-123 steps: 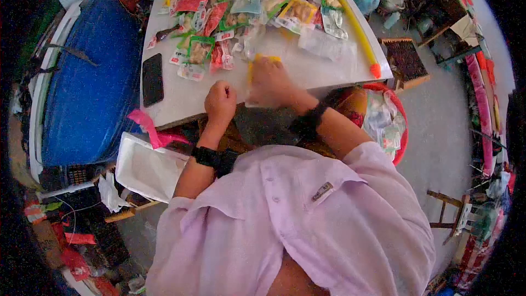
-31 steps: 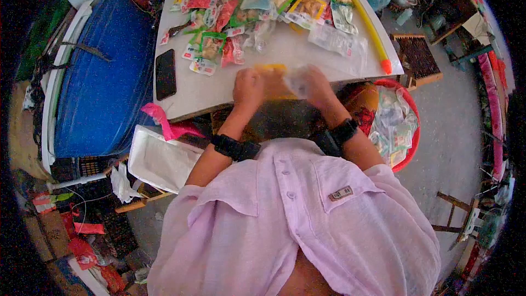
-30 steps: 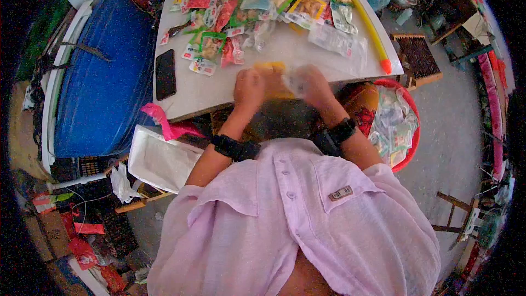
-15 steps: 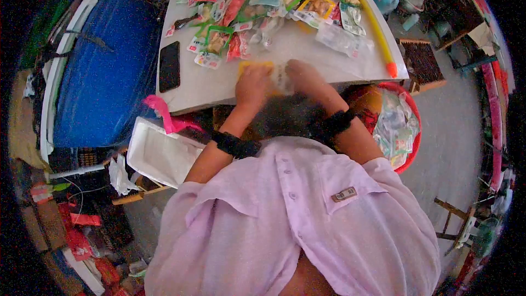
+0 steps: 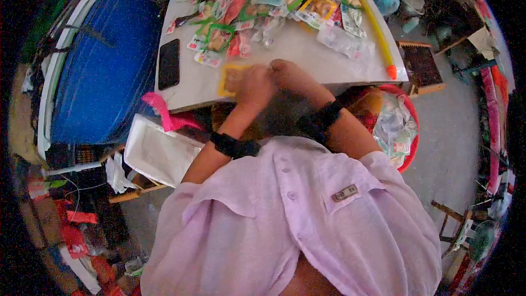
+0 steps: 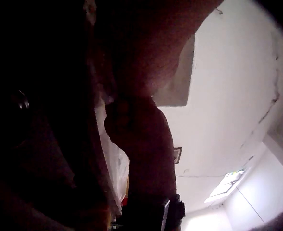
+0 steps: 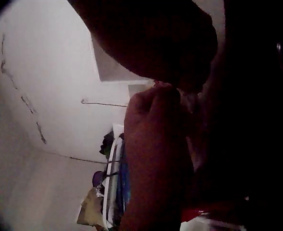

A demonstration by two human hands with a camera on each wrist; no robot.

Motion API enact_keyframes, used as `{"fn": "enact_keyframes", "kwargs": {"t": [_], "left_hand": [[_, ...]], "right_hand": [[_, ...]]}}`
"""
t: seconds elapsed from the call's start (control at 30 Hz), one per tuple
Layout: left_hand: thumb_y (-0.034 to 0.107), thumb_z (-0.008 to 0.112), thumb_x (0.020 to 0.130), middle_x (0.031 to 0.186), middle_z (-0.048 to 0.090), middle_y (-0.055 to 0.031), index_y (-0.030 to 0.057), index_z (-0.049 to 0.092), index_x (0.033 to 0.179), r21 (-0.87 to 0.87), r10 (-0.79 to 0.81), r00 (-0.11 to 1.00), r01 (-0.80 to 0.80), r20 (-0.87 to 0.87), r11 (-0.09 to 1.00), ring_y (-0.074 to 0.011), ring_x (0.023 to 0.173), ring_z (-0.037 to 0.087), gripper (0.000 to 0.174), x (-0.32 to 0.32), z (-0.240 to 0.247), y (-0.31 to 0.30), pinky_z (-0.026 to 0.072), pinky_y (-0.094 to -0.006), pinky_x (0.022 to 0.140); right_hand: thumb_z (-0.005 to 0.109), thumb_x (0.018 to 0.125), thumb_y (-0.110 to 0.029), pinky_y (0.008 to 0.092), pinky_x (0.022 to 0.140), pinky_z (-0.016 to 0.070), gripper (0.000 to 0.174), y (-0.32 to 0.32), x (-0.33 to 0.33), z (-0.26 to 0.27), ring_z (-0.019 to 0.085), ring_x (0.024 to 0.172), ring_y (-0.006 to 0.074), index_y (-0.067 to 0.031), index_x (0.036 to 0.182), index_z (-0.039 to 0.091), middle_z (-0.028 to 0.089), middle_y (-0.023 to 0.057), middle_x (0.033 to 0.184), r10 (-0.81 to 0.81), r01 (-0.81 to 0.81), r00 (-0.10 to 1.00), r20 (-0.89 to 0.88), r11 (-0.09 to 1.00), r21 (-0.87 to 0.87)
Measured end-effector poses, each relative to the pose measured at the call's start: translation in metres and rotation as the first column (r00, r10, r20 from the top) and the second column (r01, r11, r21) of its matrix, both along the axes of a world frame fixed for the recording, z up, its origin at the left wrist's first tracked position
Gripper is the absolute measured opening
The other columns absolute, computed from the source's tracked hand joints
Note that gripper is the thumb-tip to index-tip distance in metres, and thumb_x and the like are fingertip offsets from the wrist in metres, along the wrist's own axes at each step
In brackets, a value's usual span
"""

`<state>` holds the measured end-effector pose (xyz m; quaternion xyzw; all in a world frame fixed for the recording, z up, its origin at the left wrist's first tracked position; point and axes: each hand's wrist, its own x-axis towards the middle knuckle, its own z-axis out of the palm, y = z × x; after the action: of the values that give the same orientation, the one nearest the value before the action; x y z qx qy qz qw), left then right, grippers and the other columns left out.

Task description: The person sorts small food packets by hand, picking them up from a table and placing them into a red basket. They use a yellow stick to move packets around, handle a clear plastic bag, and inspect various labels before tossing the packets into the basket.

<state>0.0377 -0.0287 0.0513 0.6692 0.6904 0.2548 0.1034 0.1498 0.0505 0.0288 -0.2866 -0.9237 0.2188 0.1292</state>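
My left hand (image 5: 256,86) grips a yellow-edged food packet (image 5: 229,81) by its right part, just over the front edge of the white table (image 5: 197,93). Its yellow border and brownish contents show to the left of the knuckles. My right hand (image 5: 296,78) has its fingers curled in against the left hand, at the packet's right end, which both hands hide. In the dark left wrist view the right hand (image 6: 136,125) meets the left one. The left hand (image 7: 156,113) shows likewise in the right wrist view, the fingertips close together.
Several colourful food packets (image 5: 219,38) lie heaped across the back of the table. Nearer are a black phone (image 5: 169,64), a clear plastic bag (image 5: 345,41) and a yellow tube (image 5: 378,30). A red basket (image 5: 415,126) of packets stands right, a white foam box (image 5: 159,153) left.
Both hands have come together and shifted left with the packet. A second ago they were apart, with the packet and clear plastic showing between them. Earlier the right hand alone was at the packet.
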Motion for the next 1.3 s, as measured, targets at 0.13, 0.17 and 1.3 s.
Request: {"fn": "enact_keyframes", "kwargs": {"t": [0.13,0.17,1.3], "left_hand": [[0.011,0.047,0.071,0.085,0.050,-0.0133,0.0039,0.046,0.086,0.160,-0.031,0.997,0.042,-0.071,0.986,-0.0328,0.075,0.048,0.017,-0.009,-0.034,0.003,0.0386,-0.0398,0.064],[0.011,0.046,0.071,0.082,0.049,-0.0132,0.0041,0.047,0.085,0.226,-0.036,0.999,0.044,-0.039,0.973,-0.0324,0.075,0.048,0.016,-0.011,-0.040,0.005,0.0386,-0.0396,0.063],[0.013,0.051,0.066,0.076,0.048,-0.0108,0.0028,0.046,0.084,0.091,-0.002,0.964,-0.023,0.266,0.996,-0.0251,0.067,0.049,0.021,-0.027,-0.038,0.012,0.0388,-0.0348,0.057]], "right_hand": [[0.052,0.062,-0.011,0.0297,0.063,0.0419,0.013,-0.005,-0.010,0.011,0.052,0.071,0.0237,-0.0026,0.072,0.053,0.054,0.0120,0.073,-0.134,0.136,0.991,0.020,0.974,-0.181],[0.053,0.061,-0.011,0.0293,0.063,0.0420,0.014,-0.001,-0.014,0.000,0.052,0.071,0.0234,-0.0027,0.072,0.053,0.054,0.0119,0.074,-0.164,0.155,0.986,-0.019,0.959,-0.239],[0.045,0.076,-0.011,0.0284,0.058,0.0459,0.019,0.054,0.081,0.065,0.051,0.074,0.0206,-0.0023,0.093,0.044,0.048,0.0036,0.078,-0.673,0.096,0.338,-0.657,0.720,-0.688]]}}
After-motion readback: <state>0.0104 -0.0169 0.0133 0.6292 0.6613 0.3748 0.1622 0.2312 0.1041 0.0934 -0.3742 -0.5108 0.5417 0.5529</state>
